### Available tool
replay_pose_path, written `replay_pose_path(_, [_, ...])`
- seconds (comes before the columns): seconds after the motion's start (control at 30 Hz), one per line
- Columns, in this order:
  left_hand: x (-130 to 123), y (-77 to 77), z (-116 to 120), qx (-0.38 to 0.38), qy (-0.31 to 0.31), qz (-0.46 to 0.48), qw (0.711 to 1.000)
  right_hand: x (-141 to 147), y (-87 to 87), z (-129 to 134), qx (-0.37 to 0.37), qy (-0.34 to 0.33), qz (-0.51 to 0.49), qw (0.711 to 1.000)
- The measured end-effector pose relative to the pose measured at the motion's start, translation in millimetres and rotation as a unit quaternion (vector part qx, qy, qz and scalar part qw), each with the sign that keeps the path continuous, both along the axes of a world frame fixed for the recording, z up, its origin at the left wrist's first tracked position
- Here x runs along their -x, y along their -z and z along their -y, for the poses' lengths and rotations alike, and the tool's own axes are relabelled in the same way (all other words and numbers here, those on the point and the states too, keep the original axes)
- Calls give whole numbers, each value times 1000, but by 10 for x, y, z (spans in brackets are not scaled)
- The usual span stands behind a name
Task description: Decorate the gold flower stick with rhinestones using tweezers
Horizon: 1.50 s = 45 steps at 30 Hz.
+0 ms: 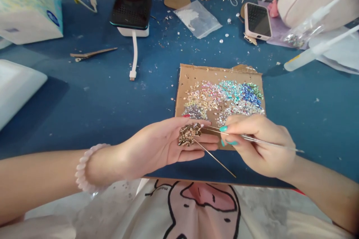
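My left hand point(171, 142) lies palm up with fingers extended and holds a dark bronze flower ornament point(186, 135) on a thin stick point(217, 158) across the palm and fingers. The stick points down to the right. Pinched in my right hand point(260, 145) is a pair of thin metal tweezers point(269, 143), their tips close to the flower's right edge. A small pale piece shows at that edge; whether the tips touch it I cannot tell. Beneath and beyond both hands is a cardboard sheet point(183, 78) spread with small rhinestones point(207, 95) in several colours.
On the blue table, a black phone point(131, 2) rests on a white block with a short cable point(135, 52). A metal clip point(94, 53), a plastic bag point(200, 20) and a smaller phone point(258, 20) lie farther back. A tissue pack point(30, 11) stands left, a white pen-like tool point(303, 58) right.
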State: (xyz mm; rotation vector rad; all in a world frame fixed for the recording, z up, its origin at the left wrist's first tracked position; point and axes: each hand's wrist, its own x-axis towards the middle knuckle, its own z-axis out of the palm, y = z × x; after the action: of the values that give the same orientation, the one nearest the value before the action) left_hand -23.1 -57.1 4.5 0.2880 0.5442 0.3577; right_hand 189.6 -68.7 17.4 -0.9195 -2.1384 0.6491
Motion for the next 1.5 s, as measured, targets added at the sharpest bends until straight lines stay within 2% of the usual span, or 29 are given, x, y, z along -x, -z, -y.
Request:
replay_pose_path(0.13, [-6, 15, -4, 7, -8, 12, 1000, 18, 28, 6, 14, -15, 17, 1000])
replay_pose_path(0.27, [-19, 18, -5, 4, -5, 17, 1000, 31, 55, 26, -13, -14, 26, 999])
replay_pose_path(0.5, [-21, -5, 6, 20, -19, 5, 1000, 54, -59, -44, 28, -64, 124, 990])
replay_pose_path(1.23, [-15, 21, 5, 21, -12, 9, 1000, 2, -60, -49, 28, -60, 138, 988])
replay_pose_path(1.5, [-25, 3, -3, 23, -16, -12, 1000, 35, -61, -72, -21, -85, 146, 985])
